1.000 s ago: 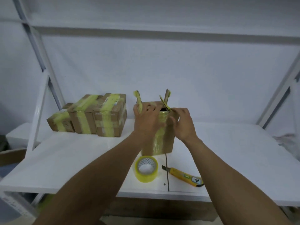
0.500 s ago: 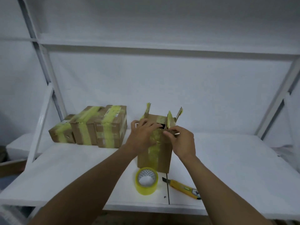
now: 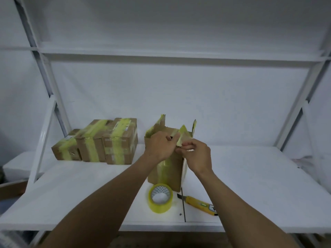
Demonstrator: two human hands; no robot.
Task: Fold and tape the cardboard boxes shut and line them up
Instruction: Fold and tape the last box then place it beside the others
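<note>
Head view: mid-table (image 3: 250, 185), a person's left hand (image 3: 161, 147) grips the open cardboard box (image 3: 166, 174) at its rim while the right hand (image 3: 197, 156) pinches a tape-edged flap (image 3: 182, 136). The cardboard looks light and stiff, and is probably best handled by the flap edges.

Both bare forearms reach forward and converge, the hands nearly touching. The left hand (image 3: 160, 148), back up, curls its fingers (image 3: 168, 138) over the box (image 3: 166, 174) rim. The right hand (image 3: 197, 157) pinches a flap (image 3: 182, 135) between thumb and forefinger.
</note>
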